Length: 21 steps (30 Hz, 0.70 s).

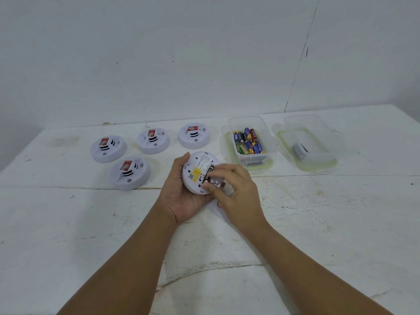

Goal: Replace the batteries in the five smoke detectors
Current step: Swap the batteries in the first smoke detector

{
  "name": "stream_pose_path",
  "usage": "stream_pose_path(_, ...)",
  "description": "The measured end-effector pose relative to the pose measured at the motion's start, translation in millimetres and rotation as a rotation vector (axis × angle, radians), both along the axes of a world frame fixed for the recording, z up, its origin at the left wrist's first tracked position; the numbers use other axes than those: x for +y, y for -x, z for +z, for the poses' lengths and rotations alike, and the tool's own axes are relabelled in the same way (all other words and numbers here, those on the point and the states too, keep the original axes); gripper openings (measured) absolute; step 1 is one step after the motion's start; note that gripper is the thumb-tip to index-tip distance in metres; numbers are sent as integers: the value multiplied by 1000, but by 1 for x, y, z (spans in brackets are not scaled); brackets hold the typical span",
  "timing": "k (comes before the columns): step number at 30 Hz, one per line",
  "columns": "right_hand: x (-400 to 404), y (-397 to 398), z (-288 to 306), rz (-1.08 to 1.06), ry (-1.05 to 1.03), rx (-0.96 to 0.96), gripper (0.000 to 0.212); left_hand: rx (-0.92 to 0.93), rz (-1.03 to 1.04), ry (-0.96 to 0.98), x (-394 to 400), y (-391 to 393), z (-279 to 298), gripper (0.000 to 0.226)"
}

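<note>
We hold one smoke detector (197,171) upside down, just above the white table (91,223). Our left hand (181,196) cups it from below, with the fingers curled round its round edge. Our right hand (236,189) sits on its back, and its fingers (213,176) pinch at the little battery slot there. We cannot tell if they have a battery in them.

Four more smoke detectors lie face up on the table, left of the held one. One (130,173) is just beside it. The other three (108,148) (153,140) (193,135) sit in a row behind it, close to the table's far edge by the wall (159,53).

Right of the held detector is a clear box (250,123) full of batteries (247,142), very close to our right hand. Farther right is a second clear box (318,160) with one grey battery (298,150) in it.

Nearer to us than the held detector, the table is wide and bare but for our arms.
</note>
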State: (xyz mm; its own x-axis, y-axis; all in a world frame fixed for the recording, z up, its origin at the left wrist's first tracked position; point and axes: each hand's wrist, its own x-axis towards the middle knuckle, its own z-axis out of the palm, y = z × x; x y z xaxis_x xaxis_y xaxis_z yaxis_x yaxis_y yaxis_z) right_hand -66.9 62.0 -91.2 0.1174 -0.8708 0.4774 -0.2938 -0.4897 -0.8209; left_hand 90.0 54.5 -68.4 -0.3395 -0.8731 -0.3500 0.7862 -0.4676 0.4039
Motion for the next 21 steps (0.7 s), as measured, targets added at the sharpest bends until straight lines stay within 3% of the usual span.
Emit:
stream_pose_path(5,-2,2,0,10,-139,-40,25,-11,23,23,-1,0,-2,69)
stream_pose_path(14,-2,-2,-1,35,-123,-41,28,-42,48,-34,2,-6,-4,62)
stream_pose_path(21,-3,1,5,34,-224,-83,30,-36,35,23,2,0,2,53)
